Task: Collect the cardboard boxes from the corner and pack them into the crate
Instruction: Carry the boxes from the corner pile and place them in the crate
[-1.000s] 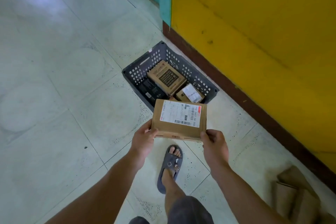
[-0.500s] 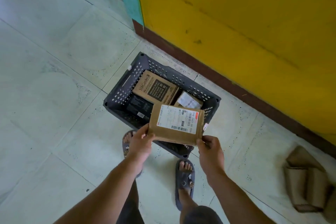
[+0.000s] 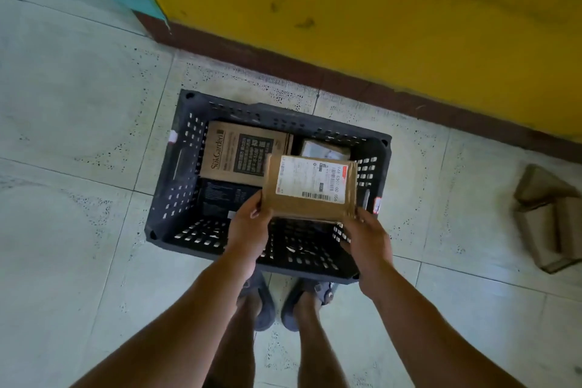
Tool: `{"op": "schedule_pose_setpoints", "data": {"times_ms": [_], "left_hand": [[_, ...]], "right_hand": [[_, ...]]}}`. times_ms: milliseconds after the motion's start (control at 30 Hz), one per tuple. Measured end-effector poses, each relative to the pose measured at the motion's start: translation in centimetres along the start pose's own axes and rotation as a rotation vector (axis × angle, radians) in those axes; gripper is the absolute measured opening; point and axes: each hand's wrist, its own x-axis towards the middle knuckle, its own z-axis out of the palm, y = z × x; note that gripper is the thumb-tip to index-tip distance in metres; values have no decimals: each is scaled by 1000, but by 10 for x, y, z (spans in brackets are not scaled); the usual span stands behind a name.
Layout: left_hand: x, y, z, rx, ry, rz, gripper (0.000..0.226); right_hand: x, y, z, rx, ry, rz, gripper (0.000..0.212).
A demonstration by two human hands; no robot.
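Observation:
A flat cardboard box with a white shipping label (image 3: 310,187) hangs over the right half of the dark grey perforated crate (image 3: 176,167). My left hand (image 3: 250,225) grips its near left corner and my right hand (image 3: 367,236) grips its near right corner. Inside the crate a brown printed box (image 3: 242,151) lies at the far left, a black box (image 3: 220,198) in front of it, and a small labelled box (image 3: 324,149) at the far right, partly hidden by the held box.
The crate stands on pale floor tiles close to a yellow wall (image 3: 378,9) with a brown skirting (image 3: 283,69). Flattened brown cardboard pieces (image 3: 548,220) lie on the floor at the right. My sandalled feet (image 3: 289,302) stand just before the crate's near wall.
I have stepped up to the crate, so it now lies directly below. The held box has moved forward from in front of the crate to above its right half.

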Motion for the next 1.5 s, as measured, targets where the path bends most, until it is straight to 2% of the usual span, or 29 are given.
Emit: {"op": "schedule_pose_setpoints", "data": {"times_ms": [167,300,400,533,733,900,1133,1200,1367,1500], "left_hand": [[58,-6,30,12,-38,36,31],[92,-10,51,66,-45,51,35],[114,-18,66,83,-20,55,42],[140,-25,82,119,-23,54,38],[156,-26,89,125,27,21,35],[161,-31,96,132,66,-11,37],[143,-13,102,379,94,35,44],[130,-2,100,436,119,79,46],[75,19,102,412,142,215,34],[12,30,122,316,27,189,28]], "right_hand": [[52,9,3,201,6,109,10],[86,20,9,356,-31,162,15],[105,29,14,367,-56,169,18],[127,35,18,430,-68,197,27],[142,27,21,559,-101,290,15],[146,29,19,752,-118,327,21],[127,31,14,771,-218,378,15],[113,30,11,768,-255,354,21],[69,24,-24,795,-324,245,36],[38,22,-75,804,-268,235,23]]}}
